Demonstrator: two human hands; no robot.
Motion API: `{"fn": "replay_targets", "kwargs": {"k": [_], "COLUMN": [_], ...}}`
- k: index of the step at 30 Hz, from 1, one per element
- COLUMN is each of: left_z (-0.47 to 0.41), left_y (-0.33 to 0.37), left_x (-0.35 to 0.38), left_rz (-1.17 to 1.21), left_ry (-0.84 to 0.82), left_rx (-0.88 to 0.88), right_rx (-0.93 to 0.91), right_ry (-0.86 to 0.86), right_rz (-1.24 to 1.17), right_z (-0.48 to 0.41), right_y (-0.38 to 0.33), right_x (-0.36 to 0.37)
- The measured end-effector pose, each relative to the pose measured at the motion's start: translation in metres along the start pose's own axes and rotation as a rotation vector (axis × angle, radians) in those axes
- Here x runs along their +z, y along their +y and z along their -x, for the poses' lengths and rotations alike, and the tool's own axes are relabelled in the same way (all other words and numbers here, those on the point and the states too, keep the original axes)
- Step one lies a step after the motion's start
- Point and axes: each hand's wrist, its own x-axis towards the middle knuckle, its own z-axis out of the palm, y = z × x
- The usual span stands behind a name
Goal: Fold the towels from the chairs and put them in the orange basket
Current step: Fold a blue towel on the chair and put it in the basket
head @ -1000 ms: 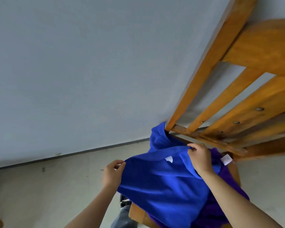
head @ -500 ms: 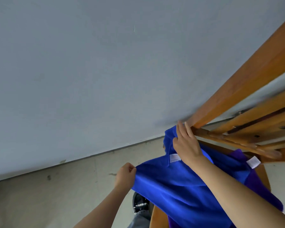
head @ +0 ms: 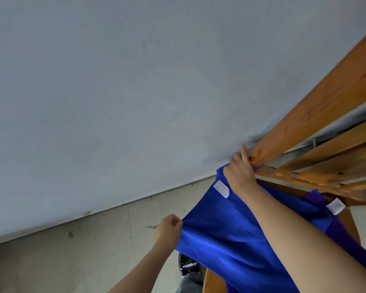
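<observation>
a pale grey wall [head: 114, 92] fills everything above and beyond both hands, meeting a worn, speckled light floor [head: 72, 250] along a dark line that slants up toward the right hand. below and to the left of the left hand the floor lies open, with only small stains on it. the left hand [head: 167, 231] is closed in a pinch on the near-left corner of the blue towel [head: 230, 240], which stretches taut from there up to the right hand [head: 240, 172]. the right hand sits on the towel's far corner, pressed close against the foot of the wooden chair [head: 315, 115] back post, with one finger straight up and the others curled; i cannot tell whether they pinch the cloth. a white label [head: 221, 188] shows on the towel just left of the right wrist. the chair's post and slats crowd the space directly right of the right hand, leaving little room there. under the right forearm the blue towel lies over a purple towel [head: 347, 244] with its own white tag [head: 336, 206], both on the chair seat [head: 211, 282]. below the left hand a dark shoe [head: 188, 265] stands on the floor just beside the seat edge.
</observation>
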Motion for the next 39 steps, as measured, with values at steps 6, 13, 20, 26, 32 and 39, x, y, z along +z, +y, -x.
{"fn": "replay_targets", "kwargs": {"k": [6, 13, 20, 26, 32, 39], "left_z": [0.016, 0.048, 0.102, 0.129, 0.129, 0.109], "left_y": [0.009, 0.024, 0.055, 0.062, 0.064, 0.067], "left_x": [-0.003, 0.016, 0.073, 0.128, 0.158, 0.156], "left_rz": [-0.037, 0.009, -0.178, -0.445, -0.507, -0.444], "left_ry": [0.069, 0.182, 0.173, 0.185, 0.169, 0.129], "left_rx": [0.064, 0.18, 0.351, 0.352, 0.319, 0.275], "right_rx": [0.066, 0.263, 0.273, 0.419, 0.626, 0.885], "right_ry": [0.364, 0.719, 0.806, 0.754, 0.565, 0.324], "right_rz": [-0.708, -1.136, -0.961, -0.991, -1.069, -1.271], "right_z": [0.057, 0.172, 0.287, 0.33, 0.341, 0.33], "right_y": [0.007, 0.076, 0.141, 0.166, 0.151, 0.127], "right_x": [0.03, 0.044, 0.072, 0.147, 0.22, 0.252]}}
